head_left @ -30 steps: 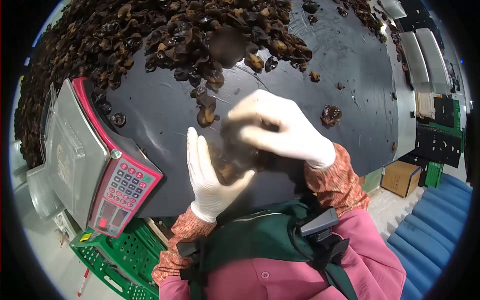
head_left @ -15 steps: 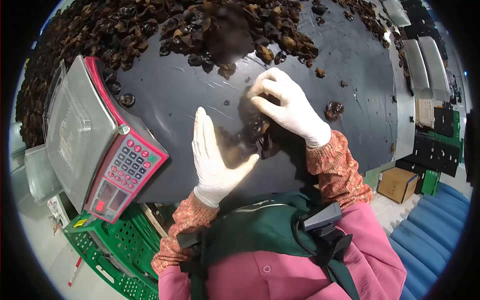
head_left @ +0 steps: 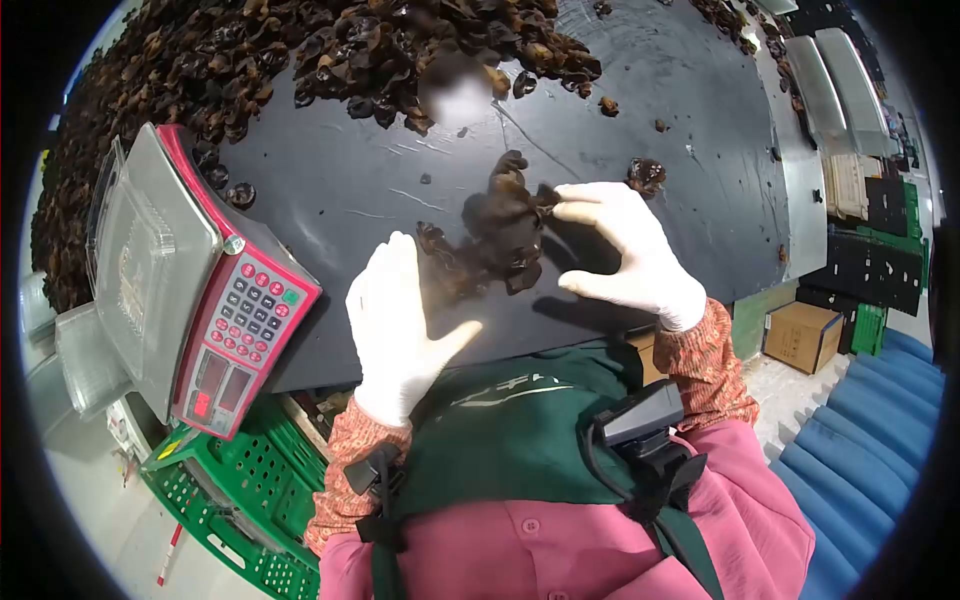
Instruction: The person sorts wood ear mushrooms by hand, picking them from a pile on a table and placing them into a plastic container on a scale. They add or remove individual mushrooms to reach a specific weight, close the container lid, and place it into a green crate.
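Note:
A small heap of dark brown, glossy wood ear mushrooms (head_left: 505,228) lies on the dark tabletop between my two white-gloved hands. On its left side is my left hand (head_left: 395,320), fingers together and stretched out, thumb spread wide toward my body. My right hand (head_left: 632,258) is at the other side, its fingertips right at the heap's edge and its thumb held well apart. Neither hand is closed round anything. Part of the heap near my left hand is blurred.
A large mass of wood ears (head_left: 360,60) covers the far left of the tabletop (head_left: 690,110). A pink-framed scale (head_left: 245,325) with clear plastic boxes on its pan stands left. Green crates (head_left: 235,490) sit below it. One loose mushroom (head_left: 646,177) lies beyond my right hand.
My right hand has moved right and down, its thumb and fingers opening off the heap. My left hand has shifted left. The heap shows more fully between them, and the view has shifted slightly.

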The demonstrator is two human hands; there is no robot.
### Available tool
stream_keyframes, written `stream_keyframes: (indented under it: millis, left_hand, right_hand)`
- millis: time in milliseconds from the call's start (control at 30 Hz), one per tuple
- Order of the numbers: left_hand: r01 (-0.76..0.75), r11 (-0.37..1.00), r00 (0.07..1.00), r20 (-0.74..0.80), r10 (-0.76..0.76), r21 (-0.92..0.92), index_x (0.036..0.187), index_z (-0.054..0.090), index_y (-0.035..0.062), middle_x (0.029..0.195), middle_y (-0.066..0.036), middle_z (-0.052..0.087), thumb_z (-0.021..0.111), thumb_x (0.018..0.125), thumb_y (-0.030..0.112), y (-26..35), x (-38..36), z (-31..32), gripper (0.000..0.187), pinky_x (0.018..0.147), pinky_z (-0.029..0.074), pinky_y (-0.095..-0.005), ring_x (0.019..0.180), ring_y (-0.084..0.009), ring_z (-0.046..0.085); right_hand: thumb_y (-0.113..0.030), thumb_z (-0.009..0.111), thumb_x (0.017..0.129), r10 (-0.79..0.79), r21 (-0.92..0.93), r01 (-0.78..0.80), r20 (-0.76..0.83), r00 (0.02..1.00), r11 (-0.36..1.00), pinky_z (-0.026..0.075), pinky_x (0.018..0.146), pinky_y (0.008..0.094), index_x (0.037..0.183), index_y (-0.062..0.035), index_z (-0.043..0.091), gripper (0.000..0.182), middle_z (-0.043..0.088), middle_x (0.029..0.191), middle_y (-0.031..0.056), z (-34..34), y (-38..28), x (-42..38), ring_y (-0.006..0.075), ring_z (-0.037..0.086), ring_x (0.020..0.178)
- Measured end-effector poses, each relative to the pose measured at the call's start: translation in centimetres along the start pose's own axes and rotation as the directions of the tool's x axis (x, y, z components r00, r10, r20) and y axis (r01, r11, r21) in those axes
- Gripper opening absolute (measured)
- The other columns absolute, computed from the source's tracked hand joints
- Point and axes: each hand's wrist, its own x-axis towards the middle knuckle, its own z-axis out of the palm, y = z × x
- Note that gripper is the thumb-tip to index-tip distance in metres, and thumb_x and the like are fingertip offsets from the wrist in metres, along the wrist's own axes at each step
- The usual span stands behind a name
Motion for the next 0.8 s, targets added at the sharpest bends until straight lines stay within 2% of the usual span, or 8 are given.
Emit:
stream_keyframes:
  millis: [33,67,200,333,567,700,733,800]
  left_hand:
    - [-0.007,1.000,1.000,0.013,0.007,0.009,0.156,0.032,-0.0042,0.152,-0.023,0.045,0.094,0.061,0.039,0.0,0.2,-0.1,0.121,0.114,0.033,-0.0483,0.138,-0.0401,0.044]
    - [0.004,1.000,0.999,0.031,-0.005,0.022,0.156,0.032,-0.0040,0.151,-0.023,0.045,0.095,0.061,0.038,0.1,0.5,-0.3,0.122,0.113,0.034,-0.0476,0.136,-0.0397,0.045]
    - [0.067,0.997,0.987,0.140,-0.073,0.046,0.157,0.029,-0.0028,0.149,-0.022,0.046,0.095,0.060,0.034,0.5,2.1,-1.4,0.123,0.110,0.040,-0.0445,0.129,-0.0386,0.050]
    - [0.149,0.989,0.965,0.217,-0.149,0.017,0.159,0.026,-0.0012,0.149,-0.022,0.045,0.096,0.060,0.027,1.1,3.2,-2.3,0.124,0.107,0.047,-0.0419,0.129,-0.0385,0.052]
    - [0.231,0.947,0.959,0.219,-0.182,-0.222,0.161,0.016,0.0009,0.148,-0.026,0.039,0.092,0.067,0.018,2.2,4.1,-0.4,0.122,0.103,0.052,-0.0431,0.130,-0.0426,0.052]
    - [0.240,0.887,0.962,0.222,-0.161,-0.395,0.162,0.019,0.0055,0.148,-0.023,0.040,0.088,0.071,0.012,1.9,5.8,0.2,0.115,0.106,0.049,-0.0433,0.130,-0.0420,0.053]
    - [0.222,0.877,0.969,0.195,-0.151,-0.427,0.160,0.028,0.0058,0.146,-0.020,0.044,0.087,0.071,0.009,1.6,6.0,0.5,0.107,0.106,0.049,-0.0417,0.129,-0.0388,0.055]
    - [0.092,0.862,0.992,0.122,-0.035,-0.499,0.156,0.035,0.0042,0.142,-0.019,0.048,0.086,0.071,0.008,0.2,6.2,1.4,0.099,0.105,0.050,-0.0406,0.129,-0.0369,0.056]
  right_hand:
    - [-0.038,0.086,0.073,0.043,0.021,-0.043,-0.009,0.999,0.999,0.042,0.109,0.0424,0.131,-0.0084,0.062,0.069,0.061,0.137,0.0117,-0.5,0.1,-0.4,0.0332,0.055,0.127]
    - [-0.043,0.089,0.067,0.066,-0.055,-0.065,0.028,0.997,0.996,0.040,0.112,0.0429,0.143,-0.0047,0.053,0.093,0.054,0.147,0.0172,-0.7,0.7,-0.7,0.0353,0.051,0.134]
    - [-0.046,0.091,0.061,0.065,-0.195,-0.049,0.078,0.995,0.980,0.036,0.116,0.0453,0.156,0.0014,0.033,0.121,0.035,0.160,0.0272,-0.5,1.9,-0.1,0.0379,0.040,0.146]
    - [-0.049,0.091,0.058,0.102,-0.260,-0.049,0.196,0.975,0.964,0.036,0.116,0.0453,0.156,0.0024,0.033,0.125,0.033,0.161,0.0251,-0.1,1.0,1.6,0.0386,0.040,0.145]
    - [-0.023,0.093,0.057,-0.017,-0.070,0.026,0.128,0.992,0.997,0.049,0.099,0.0446,0.153,0.0005,0.037,0.113,0.044,0.152,0.0216,2.9,-0.8,4.0,0.0371,0.055,0.122]
    - [-0.014,0.087,0.066,0.032,0.083,-0.040,0.087,0.996,0.996,0.052,0.097,0.0431,0.150,-0.0017,0.041,0.097,0.051,0.140,0.0181,4.2,-1.2,5.1,0.0357,0.058,0.118]
    - [-0.012,0.085,0.067,0.065,0.116,-0.075,0.091,0.994,0.990,0.053,0.096,0.0426,0.149,-0.0022,0.042,0.093,0.053,0.136,0.0173,4.4,-1.3,5.3,0.0353,0.059,0.117]
    - [-0.006,0.079,0.072,0.079,0.159,-0.086,0.050,0.996,0.983,0.054,0.096,0.0403,0.143,-0.0040,0.048,0.077,0.058,0.125,0.0159,4.9,-1.6,5.3,0.0341,0.062,0.114]
